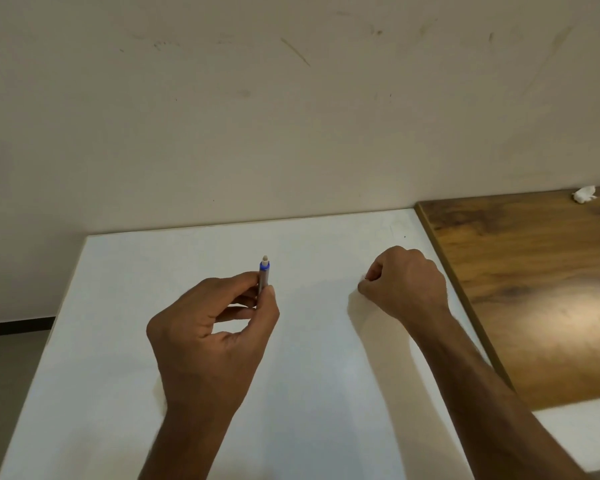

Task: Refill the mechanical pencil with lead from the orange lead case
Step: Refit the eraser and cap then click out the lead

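My left hand [215, 327] holds the mechanical pencil [264, 277] upright above the white table [118, 341], pinched between thumb and fingers. The pencil's grey barrel, blue band and pale eraser end stick up out of the grip; its lower part is hidden behind my fingers. My right hand [404, 282] rests as a closed fist on the table, to the right of the pencil and apart from it. Something tiny and pale shows at its fingertips, too small to tell what it is. No orange lead case is in view.
A brown wooden tabletop [534, 289] adjoins the white table on the right, with a crumpled white tissue [584, 194] at its far end. A scuffed beige wall [291, 116] rises just behind both tables. The floor shows past the white table's left edge.
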